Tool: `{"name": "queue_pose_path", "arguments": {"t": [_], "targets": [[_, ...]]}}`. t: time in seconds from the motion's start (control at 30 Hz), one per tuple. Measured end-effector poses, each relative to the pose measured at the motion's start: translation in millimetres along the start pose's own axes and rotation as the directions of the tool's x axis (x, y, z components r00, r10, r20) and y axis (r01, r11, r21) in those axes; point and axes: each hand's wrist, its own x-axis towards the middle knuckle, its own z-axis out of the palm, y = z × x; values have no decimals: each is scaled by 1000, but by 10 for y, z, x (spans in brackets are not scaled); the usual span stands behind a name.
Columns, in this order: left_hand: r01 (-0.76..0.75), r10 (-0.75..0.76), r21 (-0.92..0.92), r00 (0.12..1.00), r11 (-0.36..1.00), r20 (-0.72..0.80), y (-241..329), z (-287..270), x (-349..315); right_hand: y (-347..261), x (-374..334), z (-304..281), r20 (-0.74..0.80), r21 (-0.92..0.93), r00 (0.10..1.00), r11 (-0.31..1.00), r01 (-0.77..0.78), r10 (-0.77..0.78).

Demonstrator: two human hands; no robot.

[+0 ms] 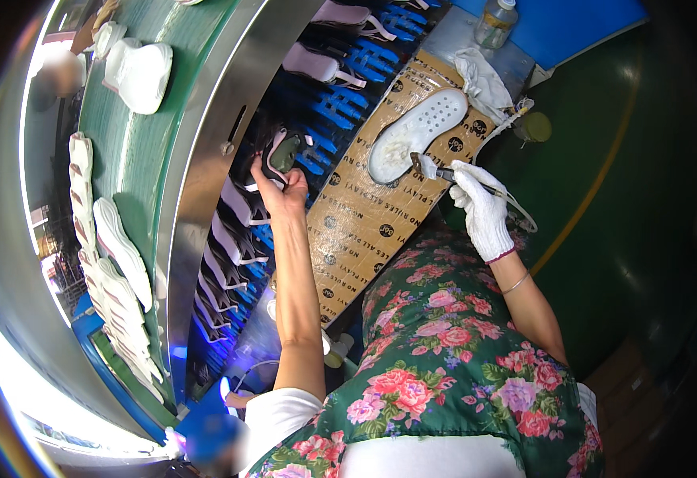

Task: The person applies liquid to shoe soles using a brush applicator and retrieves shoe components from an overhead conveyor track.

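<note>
**Left hand [286, 196] on a shoe piece [287, 153], right hand [484, 204] on a brush [426, 166]**

At the far left, white soles [140, 76] lie on a green belt [193, 49], with a metal rail [241, 76] along its side. Next comes a row of pink shoe parts [313, 63] among blue holders [341, 105]. The shoe piece, dark green with a pink edge, sits in that row; the bare left hand is closed around its near end, thumb on one side and fingers curled on the other. It looks light and bendy, so a firm pinch could squash it; the thicker body seems a better hold than the thin strap.

To the right, a bench [340, 231] covered in printed cardboard carries a pale, sole-shaped tray [422, 122], holed at one end and smeared with whitish stuff at the other. The brush tip overlaps the smeared end's edge; whether it touches is hard to tell. The right hand, in a white knit glove, grips the brush by its handle. The brush looks light and stiff, its tip probably sticky, making the handle the place to hold. Farther right are a crumpled cloth [482, 82] and a clear jar [495, 25].
</note>
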Motion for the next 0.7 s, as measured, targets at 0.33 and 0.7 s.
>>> {"name": "queue_pose_path", "arguments": {"t": [0.33,0.7], "targets": [[-267,264,197,964,943,43,-292,102,-45,22,-82,27,-10,-28,1000,1000,9,-10],[-799,834,482,507,360,217,-600,-122,1822,-21,-263,-207,-119,-45,992,998,43,-48]]}}
